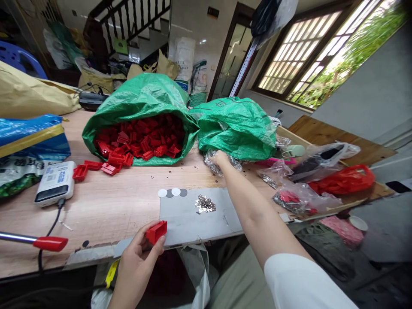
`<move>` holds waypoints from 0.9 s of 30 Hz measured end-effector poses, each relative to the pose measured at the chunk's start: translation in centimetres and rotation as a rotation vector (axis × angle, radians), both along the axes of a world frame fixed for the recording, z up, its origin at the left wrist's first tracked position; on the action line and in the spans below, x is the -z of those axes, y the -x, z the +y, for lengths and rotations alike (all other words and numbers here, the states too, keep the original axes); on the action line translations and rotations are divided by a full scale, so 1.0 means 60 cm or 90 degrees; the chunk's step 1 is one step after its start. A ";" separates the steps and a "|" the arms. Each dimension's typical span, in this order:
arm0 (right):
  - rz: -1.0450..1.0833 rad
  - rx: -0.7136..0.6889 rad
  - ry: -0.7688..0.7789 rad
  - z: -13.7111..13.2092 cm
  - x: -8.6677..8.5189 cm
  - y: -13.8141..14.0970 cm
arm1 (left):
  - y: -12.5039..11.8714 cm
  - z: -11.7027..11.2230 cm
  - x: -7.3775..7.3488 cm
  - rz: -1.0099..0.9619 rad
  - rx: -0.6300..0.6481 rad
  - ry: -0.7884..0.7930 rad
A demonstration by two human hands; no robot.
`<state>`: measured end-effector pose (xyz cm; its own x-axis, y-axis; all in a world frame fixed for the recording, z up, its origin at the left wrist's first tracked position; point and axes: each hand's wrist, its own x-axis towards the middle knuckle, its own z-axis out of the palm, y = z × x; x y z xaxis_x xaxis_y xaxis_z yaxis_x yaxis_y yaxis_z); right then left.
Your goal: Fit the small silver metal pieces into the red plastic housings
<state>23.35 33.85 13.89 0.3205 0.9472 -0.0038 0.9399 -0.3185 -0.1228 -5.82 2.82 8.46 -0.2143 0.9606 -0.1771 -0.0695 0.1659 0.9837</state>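
Note:
My left hand [143,251] is closed on a small red plastic part [155,233], hollow and box-shaped, gripped between thumb and fingers at the table's front edge. My right arm stretches forward across the table. At its end my right hand [219,159] reaches into a crumpled clear plastic bag [236,164] in front of a green sack; its fingers are hidden there. Between my arms, a pile of small shiny metal pieces [205,204] lies on a grey board [180,225]. White and grey discs [175,192] overlap at the board's back left edge.
A green woven sack [144,96] lies open, spilling many red parts [138,141]. A second green sack [238,128] stands beside it. A white power bank [55,184] with a cable sits left. Plastic bags [302,195] fill a wooden tray on the right.

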 end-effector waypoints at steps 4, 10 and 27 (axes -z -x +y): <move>0.014 0.029 0.014 -0.009 0.002 0.007 | 0.003 0.001 0.000 0.010 0.001 -0.001; 0.055 0.008 0.059 -0.024 -0.037 -0.002 | 0.019 0.009 0.021 -0.004 0.062 0.004; 0.251 -0.217 0.032 -0.167 -0.121 0.007 | 0.020 0.004 0.026 0.034 0.089 -0.008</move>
